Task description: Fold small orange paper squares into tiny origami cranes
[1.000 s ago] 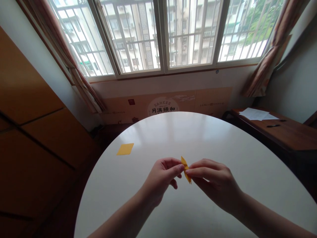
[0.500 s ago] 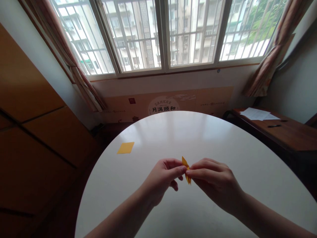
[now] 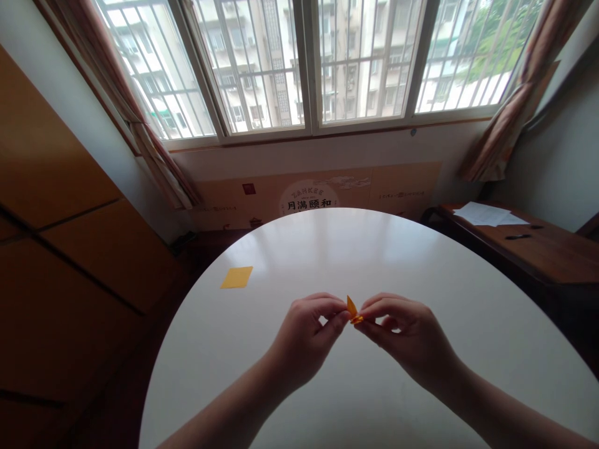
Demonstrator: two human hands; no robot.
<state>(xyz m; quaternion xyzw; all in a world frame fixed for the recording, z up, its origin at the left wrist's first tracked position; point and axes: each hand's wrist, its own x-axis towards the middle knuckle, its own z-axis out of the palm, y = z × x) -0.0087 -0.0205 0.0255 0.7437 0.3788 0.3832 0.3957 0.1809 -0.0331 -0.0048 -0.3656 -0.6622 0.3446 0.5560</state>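
Observation:
A small piece of folded yellow paper (image 3: 352, 307) is held above the white table (image 3: 402, 399), with one pointed tip sticking up and a crumpled-looking fold at its lower end. My left hand (image 3: 311, 330) pinches its left side between thumb and fingers. From the right, my right hand (image 3: 405, 324) pinches the lower fold with thumb and forefinger. Fingertips cover part of the paper. To the left, a flat square of yellow paper (image 3: 236, 277) lies on the table, apart from both hands.
A brown wooden side table (image 3: 556, 249) with white sheets (image 3: 489, 214) and a small dark object (image 3: 518, 237) stands at the right. Beyond the round table is a printed panel (image 3: 355, 187) below barred windows. Wooden cabinets (image 3: 84, 255) stand at the left.
The folded paper's lower end, which hung down in a point, is now bunched up between the fingers. My left fingers have curled in, and my right thumb has moved beneath the fold.

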